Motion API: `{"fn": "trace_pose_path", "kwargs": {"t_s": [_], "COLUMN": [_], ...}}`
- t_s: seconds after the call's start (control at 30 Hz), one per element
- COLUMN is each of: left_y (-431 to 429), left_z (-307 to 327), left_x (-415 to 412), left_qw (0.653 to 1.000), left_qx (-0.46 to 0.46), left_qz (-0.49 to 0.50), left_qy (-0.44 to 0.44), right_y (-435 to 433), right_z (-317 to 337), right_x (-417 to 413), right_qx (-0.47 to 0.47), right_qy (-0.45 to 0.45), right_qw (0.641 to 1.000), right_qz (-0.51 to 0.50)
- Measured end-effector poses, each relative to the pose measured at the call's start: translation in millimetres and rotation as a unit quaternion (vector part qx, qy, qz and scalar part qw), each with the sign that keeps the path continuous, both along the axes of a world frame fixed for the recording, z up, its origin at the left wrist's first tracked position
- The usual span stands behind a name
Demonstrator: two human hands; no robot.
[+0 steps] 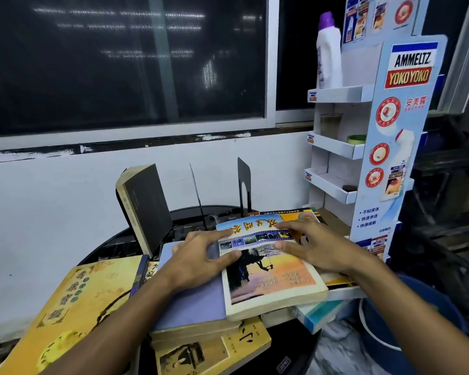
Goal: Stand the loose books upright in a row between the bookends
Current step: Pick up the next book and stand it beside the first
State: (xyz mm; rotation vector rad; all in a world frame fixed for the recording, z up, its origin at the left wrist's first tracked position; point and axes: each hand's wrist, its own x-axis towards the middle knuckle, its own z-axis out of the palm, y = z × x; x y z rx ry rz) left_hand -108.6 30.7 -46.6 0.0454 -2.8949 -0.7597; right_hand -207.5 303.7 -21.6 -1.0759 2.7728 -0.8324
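Both hands lie flat with fingers spread and nearly straight, gripping nothing. The left hand (pixel 201 255) rests across the left edge of a sunset-cover book (pixel 271 277), and the right hand (pixel 317 244) presses on that cover's far right part. This book lies face up on top of an uneven pile. A lilac book (pixel 192 301) sits under the left palm, an orange book (pixel 303 220) shows beyond the right fingers, and a teal-edged book (pixel 322 315) juts out below the right wrist. Left of the left forearm lies a large yellow book (pixel 73 307). Beyond the fingertips, two black bookends (pixel 244 182) stand on the dark desk (pixel 106 247) with an empty gap between them. To their left, outside that gap, a dark book (pixel 146 207) stands tilted. The likeliest trouble is the pile: the top book overhangs its neighbours, so dragging rather than lifting it could pull the lower books off the near edge. The thin bookends may also skid if a book is pushed in hard, and the tilted dark book could topple if knocked.
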Motion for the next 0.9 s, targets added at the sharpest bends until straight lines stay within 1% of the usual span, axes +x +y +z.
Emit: {"fn": "trace_pose_path", "kwargs": {"t_s": [0.13,0.23,0.33,0.43,0.5,0.57,0.63,0.7,0.8,0.9], "left_y": [0,1,-2,-7,-9,-10,-12,-14,-14,-11], "left_z": [1,8,15,28,41,55,66,74,80,77], "left_x": [2,8,11,15,21,30,38,46,56,63], "left_qw": [0.999,0.994,0.983,0.97,0.958,0.946,0.935,0.926,0.92,0.916], "left_qx": [0.042,0.095,0.157,0.197,0.228,0.254,0.266,0.267,0.24,0.219], "left_qz": [-0.007,-0.007,-0.012,-0.011,-0.018,-0.03,-0.037,-0.047,-0.054,-0.065], "left_qy": [0.019,0.047,0.096,0.142,0.171,0.199,0.23,0.264,0.306,0.329], "right_y": [-3,-6,-11,-22,-30,-39,-50,-61,-76,-85], "right_z": [1,6,13,21,27,34,41,49,55,50], "right_x": [0,2,4,5,3,1,-1,-2,-2,-4], "right_qx": [-0.05,-0.095,-0.161,-0.223,-0.254,-0.274,-0.286,-0.305,-0.327,-0.333], "right_qy": [0.001,-0.021,-0.037,-0.052,-0.045,-0.017,0.014,0.023,0.03,0.048], "right_qw": [0.999,0.995,0.986,0.973,0.966,0.961,0.956,0.949,0.94,0.936], "right_qz": [-0.006,-0.008,-0.003,0.015,0.029,0.046,0.061,0.076,0.095,0.1]}}
